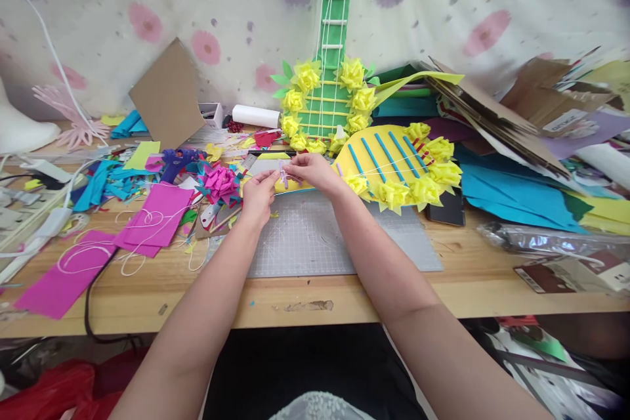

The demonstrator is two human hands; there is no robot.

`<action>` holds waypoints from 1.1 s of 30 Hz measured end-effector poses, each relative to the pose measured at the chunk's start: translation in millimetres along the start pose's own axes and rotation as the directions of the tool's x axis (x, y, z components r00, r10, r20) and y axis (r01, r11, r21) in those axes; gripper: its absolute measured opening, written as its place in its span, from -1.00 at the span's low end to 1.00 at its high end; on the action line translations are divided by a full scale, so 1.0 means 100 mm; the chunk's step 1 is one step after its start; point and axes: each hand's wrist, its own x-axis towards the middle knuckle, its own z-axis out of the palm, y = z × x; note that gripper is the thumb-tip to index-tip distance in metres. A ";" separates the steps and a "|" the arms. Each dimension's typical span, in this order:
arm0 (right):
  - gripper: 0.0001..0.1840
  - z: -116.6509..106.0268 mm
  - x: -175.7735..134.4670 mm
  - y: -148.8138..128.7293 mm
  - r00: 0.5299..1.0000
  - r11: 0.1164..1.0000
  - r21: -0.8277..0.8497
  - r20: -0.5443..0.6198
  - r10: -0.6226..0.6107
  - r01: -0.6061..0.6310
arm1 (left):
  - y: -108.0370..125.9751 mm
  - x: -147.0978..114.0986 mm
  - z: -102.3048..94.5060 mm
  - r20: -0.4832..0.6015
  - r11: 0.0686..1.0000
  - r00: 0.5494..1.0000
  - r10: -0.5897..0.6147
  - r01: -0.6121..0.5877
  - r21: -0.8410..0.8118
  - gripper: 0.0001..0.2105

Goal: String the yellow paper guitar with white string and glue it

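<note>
A yellow craft guitar (367,151) lies on its side across the grey cutting mat (315,236), with blue strips, white strings and yellow paper flowers on its body. Its neck runs left beneath both hands. My left hand (260,195) is closed, thumb and fingers pinched at the neck beside a small purple strip (283,174). From the other side, my right hand (317,172) pinches at the same spot, fingertips close to that strip. What exactly lies between either hand's fingertips is too small to make out. A white string passes along the neck.
Behind stands a green craft guitar (335,33) ringed with yellow flowers. Left are a blue glue gun (178,161), magenta paper (157,216), loose white cord and paper scraps. Blue paper (512,187) and cardboard (497,115) pile up on the right. A black phone-like slab (447,208) lies beside the mat.
</note>
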 end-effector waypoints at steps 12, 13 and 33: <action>-0.90 -0.39 -0.14 -0.12 0.997 0.941 -0.331 -0.005 -0.080 0.074 | 0.00 0.00 0.00 -0.004 1.000 1.000 -0.005 0.005 0.005 -0.79; -0.88 -0.40 -0.14 -0.14 0.992 0.936 -0.341 -0.057 -0.109 0.083 | -0.01 0.00 0.00 -0.005 1.000 1.000 -0.005 0.005 0.007 -0.78; -0.79 -0.06 -0.06 -0.15 0.986 0.967 -0.237 -0.110 -0.127 0.098 | 0.00 -0.04 0.02 0.099 0.991 0.990 -0.103 0.094 0.090 -0.70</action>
